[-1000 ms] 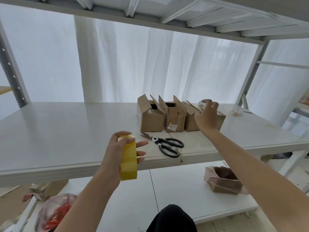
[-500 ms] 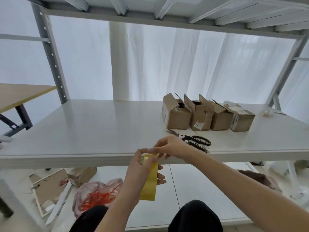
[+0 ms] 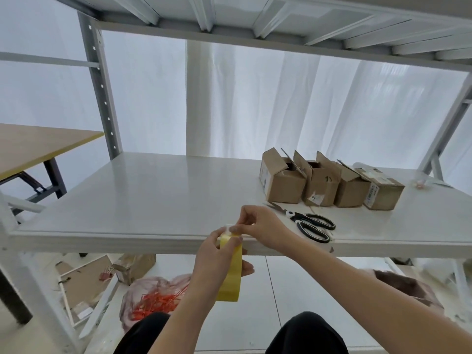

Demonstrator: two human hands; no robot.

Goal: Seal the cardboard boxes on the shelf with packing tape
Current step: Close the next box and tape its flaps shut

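- Right at the top of the roll, where both hands met, the right hand (image 3: 260, 226) had thumb and forefinger pinched on the edge of the yellow tape roll (image 3: 229, 274). It looked like it was hunting for the loose end, but I couldn't see any strip lifted.
- The left hand (image 3: 212, 254) was curled round the roll, holding it edge-on just below the front lip of the shelf (image 3: 140, 200).
- What changed: a second earlier the right hand was way out at the rightmost box while the left held the roll alone. It then came back to the roll and was picking at it.
- So my read was that no taping had started yet and this was just getting the tape going.
- The cardboard boxes (image 3: 281, 186) sat up and to the right of the grip, well apart from it, four in a tight row. Three had flaps standing open, and the rightmost box (image 3: 384, 192) had its flaps down.
- The scissors (image 3: 313, 224) lay between the grip and the boxes, just right of the right hand, untouched.
- Writing: a handwritten "13" on the second box (image 3: 320, 190), plus a white sticker low on its front that I couldn't read. The printed labels on the rightmost box looked barcode-ish but were too small to read. No brand showed on the tape.
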